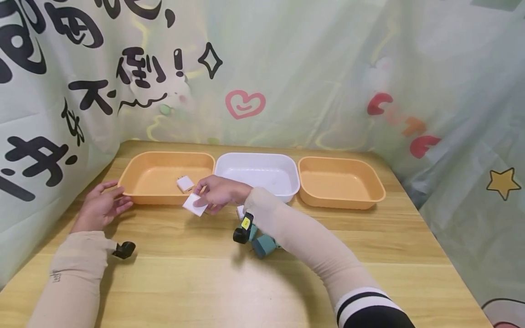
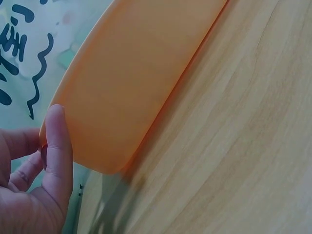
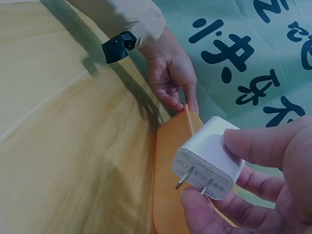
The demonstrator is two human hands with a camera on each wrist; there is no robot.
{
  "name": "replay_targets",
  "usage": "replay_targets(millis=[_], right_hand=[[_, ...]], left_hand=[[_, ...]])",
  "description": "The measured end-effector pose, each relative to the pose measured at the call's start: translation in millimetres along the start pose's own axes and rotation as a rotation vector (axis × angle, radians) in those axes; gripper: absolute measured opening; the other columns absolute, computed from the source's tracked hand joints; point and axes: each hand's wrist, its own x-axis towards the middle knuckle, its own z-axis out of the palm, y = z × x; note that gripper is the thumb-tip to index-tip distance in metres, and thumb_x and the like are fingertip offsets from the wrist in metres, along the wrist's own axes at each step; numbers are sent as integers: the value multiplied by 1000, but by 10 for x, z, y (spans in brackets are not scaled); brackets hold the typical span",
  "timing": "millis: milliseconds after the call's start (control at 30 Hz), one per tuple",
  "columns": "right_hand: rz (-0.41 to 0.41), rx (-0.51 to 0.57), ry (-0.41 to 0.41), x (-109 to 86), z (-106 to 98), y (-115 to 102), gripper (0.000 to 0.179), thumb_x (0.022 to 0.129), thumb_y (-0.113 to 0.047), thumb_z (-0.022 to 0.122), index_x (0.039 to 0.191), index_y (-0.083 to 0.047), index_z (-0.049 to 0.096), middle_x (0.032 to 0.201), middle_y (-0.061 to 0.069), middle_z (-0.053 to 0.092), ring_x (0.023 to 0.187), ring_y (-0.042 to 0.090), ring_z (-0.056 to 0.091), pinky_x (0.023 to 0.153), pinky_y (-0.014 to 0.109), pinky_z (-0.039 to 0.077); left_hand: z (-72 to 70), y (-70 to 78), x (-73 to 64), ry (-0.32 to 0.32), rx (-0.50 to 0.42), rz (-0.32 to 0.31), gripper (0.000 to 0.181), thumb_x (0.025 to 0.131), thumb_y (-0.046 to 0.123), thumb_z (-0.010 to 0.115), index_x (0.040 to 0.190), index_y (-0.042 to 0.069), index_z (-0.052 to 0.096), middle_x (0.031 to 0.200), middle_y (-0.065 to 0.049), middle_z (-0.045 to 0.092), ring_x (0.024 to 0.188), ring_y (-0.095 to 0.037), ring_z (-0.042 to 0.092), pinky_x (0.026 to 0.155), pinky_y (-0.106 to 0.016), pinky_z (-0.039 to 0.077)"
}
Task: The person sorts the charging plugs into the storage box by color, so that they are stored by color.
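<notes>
My right hand [image 1: 221, 190] pinches a white charger plug [image 1: 194, 205] in front of the left orange tray [image 1: 153, 199]. In the right wrist view the plug's two metal prongs [image 3: 184, 178] and small print show on its end face, with thumb and fingers around its sides. A second white charger plug [image 1: 185, 183] lies inside that tray. At the tray's left end my left hand [image 1: 100, 207] holds the rim. The left wrist view has the thumb [image 2: 57, 151] on the tray's outer wall and the other fingers behind the rim.
A white tray [image 1: 262, 159] and another orange tray [image 1: 340, 200] stand in a row to the right. Under my right forearm lie teal objects [image 1: 264, 246] and a white object [image 1: 240, 212], partly hidden. A printed curtain [image 1: 307, 82] hangs behind the wooden table [image 1: 184, 282].
</notes>
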Motion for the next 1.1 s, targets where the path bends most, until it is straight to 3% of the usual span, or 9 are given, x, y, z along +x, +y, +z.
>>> replay_targets(millis=[233, 633, 1100], right_hand=[[9, 14, 62, 101, -18, -38, 18, 91, -6, 68, 106, -5, 57, 90, 12, 59, 68, 20, 58, 59, 32, 57], [21, 157, 138, 325, -62, -15, 21, 92, -8, 67, 108, -4, 56, 86, 12, 59, 62, 18, 55, 54, 26, 54], [-6, 224, 242, 441, -109, -138, 17, 92, -8, 67, 102, -2, 54, 81, 9, 59, 61, 17, 54, 51, 25, 52]], left_hand=[[-7, -1, -5, 3, 0, -18, 27, 97, 4, 56, 115, 19, 43, 88, -5, 54, 68, -18, 63, 68, -30, 60], [-7, -9, 1, -7, -24, -6, 26, 98, 2, 54, 115, 17, 42, 82, -7, 58, 66, -18, 64, 67, -30, 60], [-22, 3, 15, 4, 32, -9, 25, 98, 5, 55, 115, 20, 44, 86, -6, 57, 69, -17, 63, 70, -30, 60]])
